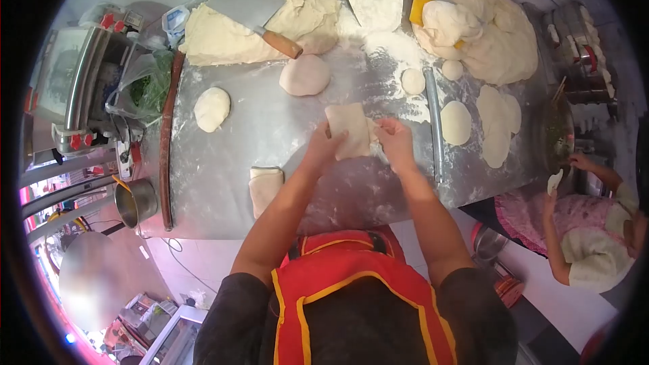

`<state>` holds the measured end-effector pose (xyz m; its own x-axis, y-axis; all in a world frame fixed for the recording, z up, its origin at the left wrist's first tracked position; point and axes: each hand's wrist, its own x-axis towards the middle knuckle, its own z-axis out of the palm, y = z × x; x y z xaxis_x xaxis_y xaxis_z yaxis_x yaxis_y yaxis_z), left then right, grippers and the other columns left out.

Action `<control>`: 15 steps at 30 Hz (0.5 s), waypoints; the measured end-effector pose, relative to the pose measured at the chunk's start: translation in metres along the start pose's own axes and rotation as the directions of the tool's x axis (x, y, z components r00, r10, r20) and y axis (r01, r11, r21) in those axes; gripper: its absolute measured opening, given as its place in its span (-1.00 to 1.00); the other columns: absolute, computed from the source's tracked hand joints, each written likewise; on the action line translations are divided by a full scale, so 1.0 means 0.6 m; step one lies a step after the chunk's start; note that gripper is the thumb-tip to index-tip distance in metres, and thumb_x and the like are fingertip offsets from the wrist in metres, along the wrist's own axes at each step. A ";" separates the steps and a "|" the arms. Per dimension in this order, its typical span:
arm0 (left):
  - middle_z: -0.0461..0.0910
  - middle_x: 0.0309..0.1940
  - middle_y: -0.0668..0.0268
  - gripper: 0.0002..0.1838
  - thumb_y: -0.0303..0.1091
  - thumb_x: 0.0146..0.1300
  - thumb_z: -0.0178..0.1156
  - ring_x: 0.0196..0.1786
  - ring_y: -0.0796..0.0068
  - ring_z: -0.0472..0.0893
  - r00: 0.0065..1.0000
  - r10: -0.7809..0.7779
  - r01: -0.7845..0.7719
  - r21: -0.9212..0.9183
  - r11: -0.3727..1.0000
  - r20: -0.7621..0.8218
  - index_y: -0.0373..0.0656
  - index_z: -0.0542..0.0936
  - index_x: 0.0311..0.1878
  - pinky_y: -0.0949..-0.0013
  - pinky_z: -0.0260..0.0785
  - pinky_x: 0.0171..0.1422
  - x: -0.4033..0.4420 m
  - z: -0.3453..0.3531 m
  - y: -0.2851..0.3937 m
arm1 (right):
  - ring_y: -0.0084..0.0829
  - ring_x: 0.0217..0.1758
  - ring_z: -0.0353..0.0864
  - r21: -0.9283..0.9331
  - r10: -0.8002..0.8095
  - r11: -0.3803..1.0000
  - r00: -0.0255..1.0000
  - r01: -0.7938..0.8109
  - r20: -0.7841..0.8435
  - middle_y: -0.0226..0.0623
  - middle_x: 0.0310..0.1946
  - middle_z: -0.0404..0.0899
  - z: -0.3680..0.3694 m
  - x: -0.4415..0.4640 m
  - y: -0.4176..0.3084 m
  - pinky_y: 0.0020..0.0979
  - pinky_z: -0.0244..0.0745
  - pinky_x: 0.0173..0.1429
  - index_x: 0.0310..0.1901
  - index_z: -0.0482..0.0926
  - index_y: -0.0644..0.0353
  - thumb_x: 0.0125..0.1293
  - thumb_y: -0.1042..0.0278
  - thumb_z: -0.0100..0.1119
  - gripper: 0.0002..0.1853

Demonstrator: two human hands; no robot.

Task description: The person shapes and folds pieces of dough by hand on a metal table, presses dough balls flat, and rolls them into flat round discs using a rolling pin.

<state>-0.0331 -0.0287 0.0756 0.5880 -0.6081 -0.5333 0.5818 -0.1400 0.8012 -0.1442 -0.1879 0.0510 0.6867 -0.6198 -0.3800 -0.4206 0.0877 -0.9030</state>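
A flat, squarish folded piece of dough (349, 131) is between my two hands over the floured metal table. My left hand (327, 144) grips its left edge, thumb on top. At its right side, the fingers of my right hand (393, 140) pinch a small flap of the dough. Just beyond lies a round dough disc (304, 75). Another folded dough piece (266, 190) rests near the table's front edge, left of my left forearm. To the right of my right hand lies a grey metal rolling rod (434, 125).
A cleaver (247, 5) lies on a big dough slab (203, 35) at the back left. A dough mound (507, 34) fills the back right. Flat dough rounds (455, 123) lie rightward. A long wooden rod (171, 142) borders the left. A co-worker (581, 230) holds dough at right, beside a pan (558, 128).
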 end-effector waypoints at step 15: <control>0.04 0.54 0.09 -0.34 -0.19 0.41 0.03 0.60 0.10 -0.02 0.830 0.434 -0.376 0.926 -0.027 0.349 -0.17 0.14 0.51 -0.05 -0.08 0.58 -0.020 -0.025 -0.048 | 0.07 0.48 0.16 -0.693 -0.528 0.368 0.753 0.620 0.393 0.22 0.42 0.15 0.057 -0.117 0.008 0.15 -0.01 0.51 0.39 0.18 0.45 0.31 0.18 0.14 -0.28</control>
<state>-0.0484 -0.0060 0.0549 0.5446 -0.8387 -0.0004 -0.7570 -0.4917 0.4305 -0.1737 -0.1173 0.0665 0.9720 -0.2067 0.1119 -0.1404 -0.8925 -0.4287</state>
